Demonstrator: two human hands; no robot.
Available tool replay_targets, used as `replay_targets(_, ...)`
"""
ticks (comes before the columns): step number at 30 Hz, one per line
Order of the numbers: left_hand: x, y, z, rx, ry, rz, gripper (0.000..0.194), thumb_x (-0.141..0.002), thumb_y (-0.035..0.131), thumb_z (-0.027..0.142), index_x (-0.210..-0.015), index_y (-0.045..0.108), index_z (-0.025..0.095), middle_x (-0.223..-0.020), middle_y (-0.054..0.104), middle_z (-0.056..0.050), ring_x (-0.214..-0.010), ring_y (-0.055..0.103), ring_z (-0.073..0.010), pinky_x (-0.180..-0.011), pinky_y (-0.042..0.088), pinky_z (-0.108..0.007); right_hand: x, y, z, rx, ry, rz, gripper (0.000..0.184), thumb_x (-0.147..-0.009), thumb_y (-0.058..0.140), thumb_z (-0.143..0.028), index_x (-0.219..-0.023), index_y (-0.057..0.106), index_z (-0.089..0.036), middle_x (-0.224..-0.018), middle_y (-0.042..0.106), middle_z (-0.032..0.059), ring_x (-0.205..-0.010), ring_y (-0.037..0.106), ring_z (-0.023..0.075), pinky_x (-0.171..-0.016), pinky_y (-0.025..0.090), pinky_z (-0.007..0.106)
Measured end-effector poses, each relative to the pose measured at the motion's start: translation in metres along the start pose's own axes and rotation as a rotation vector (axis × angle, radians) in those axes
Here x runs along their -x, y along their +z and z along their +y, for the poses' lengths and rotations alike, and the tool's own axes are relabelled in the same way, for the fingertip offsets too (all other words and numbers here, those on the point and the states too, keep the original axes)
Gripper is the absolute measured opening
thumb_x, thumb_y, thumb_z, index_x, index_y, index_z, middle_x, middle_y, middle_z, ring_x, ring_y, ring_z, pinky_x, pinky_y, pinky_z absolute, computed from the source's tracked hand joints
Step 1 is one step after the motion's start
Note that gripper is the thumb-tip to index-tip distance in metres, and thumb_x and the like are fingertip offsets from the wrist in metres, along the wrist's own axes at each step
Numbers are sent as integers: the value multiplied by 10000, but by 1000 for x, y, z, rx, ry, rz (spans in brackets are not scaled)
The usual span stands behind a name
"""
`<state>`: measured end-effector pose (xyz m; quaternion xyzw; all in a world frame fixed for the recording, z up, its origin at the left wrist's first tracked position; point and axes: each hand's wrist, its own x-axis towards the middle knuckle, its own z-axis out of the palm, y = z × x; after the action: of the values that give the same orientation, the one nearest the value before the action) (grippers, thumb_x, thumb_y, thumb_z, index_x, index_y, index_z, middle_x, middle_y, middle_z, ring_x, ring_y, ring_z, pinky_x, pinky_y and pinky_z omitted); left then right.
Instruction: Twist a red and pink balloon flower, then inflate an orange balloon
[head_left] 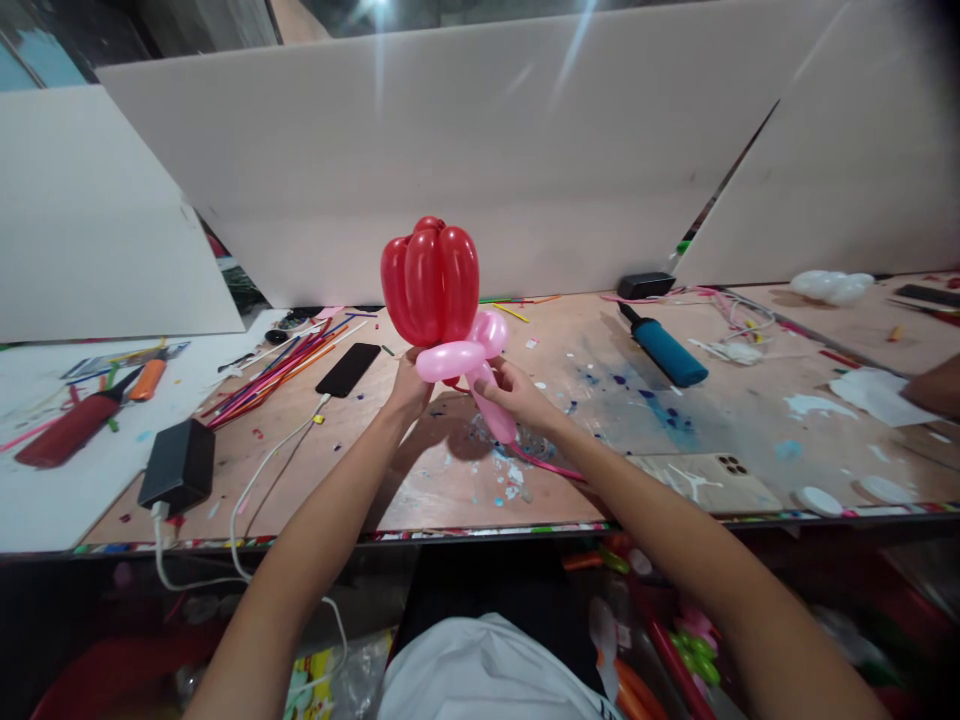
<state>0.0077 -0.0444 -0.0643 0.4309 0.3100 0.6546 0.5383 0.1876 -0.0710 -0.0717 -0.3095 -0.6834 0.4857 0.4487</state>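
Above the table point(427, 505), the person's right hand point(516, 392) is gripping the pink balloon point(493, 412) below its loops, while the left hand point(410, 388) is sitting under the red balloon point(430, 280), a pink loop point(450, 361) hiding its fingers so its grip cannot be told. A black phone point(348, 370) and uninflated balloons point(279, 370) are lying to the left, a blue pump point(667, 350) to the right, and the right forearm point(675, 530) is partly covering a pale phone point(705, 482).
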Motion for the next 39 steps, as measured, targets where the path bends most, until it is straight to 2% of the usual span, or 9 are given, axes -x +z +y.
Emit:
replay_targets(3,-3,1,4,136,25,21,242,-530,803,202,-738,683,167,-734,689,-18,-650,606,-136,-618,498,-273,-1,2,2,-42,-69,57,545,-771,747,-386,-1243,530,-223,-1161,666,84,-1005,649,227,-858,544,364)
replay_targets(7,-8,-4,12,198,134,96,271,-562,845,233,-780,691,186,-811,695,-4,-726,612,-122,-709,503,-268,-5,-1,2,-2,-175,283,512,-722,773,-388,-1153,569,-200,-1141,673,89,-1010,633,236,-859,527,367)
replay_targets(12,-9,-8,20,156,219,180,310,-591,876,349,-764,681,181,-723,631,19,-688,563,-104,-691,463,-253,-7,-17,3,245,-258,607,464,-738,753,-402,-1113,571,-198,-1024,664,78,-871,606,210,-744,504,346)
replay_targets(14,-7,-6,19,114,228,182,324,-584,881,369,-735,675,170,-683,610,20,-651,534,-97,-669,445,-248,-8,-22,5,314,-270,680,458,-742,746,-407,-1113,570,-205,-986,654,64,-820,582,191,-704,487,328)
replay_targets(23,-5,-3,11,148,95,77,325,-549,854,316,-769,652,189,-742,636,15,-673,572,-114,-666,459,-258,-14,-29,9,378,-172,662,388,-758,705,-411,-1061,589,-197,-925,621,35,-758,531,167,-698,447,309)
replay_targets(28,-3,-3,8,174,-31,46,328,-535,851,287,-759,638,179,-734,650,4,-660,586,-121,-645,475,-264,-21,-59,22,238,130,624,410,-777,632,-591,-815,561,-189,-737,566,13,-689,536,165,-626,428,276)
replay_targets(32,1,1,4,149,-81,61,361,-534,874,284,-791,658,152,-760,683,-26,-704,628,-145,-684,489,-281,-35,-89,37,119,208,640,511,-783,509,-735,-771,476,-225,-635,518,22,-626,561,202,-544,462,309)
replay_targets(35,2,3,1,136,-112,54,370,-528,889,277,-787,666,133,-769,696,-41,-717,636,-151,-707,486,-290,-45,-107,42,29,173,663,533,-790,388,-784,-834,444,-256,-725,542,45,-737,612,233,-624,549,359)
replay_targets(39,1,3,-4,120,-134,92,336,-554,887,247,-787,671,139,-788,704,-27,-718,625,-124,-704,468,-263,-48,-111,46,27,125,645,429,-805,478,-664,-920,478,-250,-857,567,55,-881,626,228,-797,572,371)
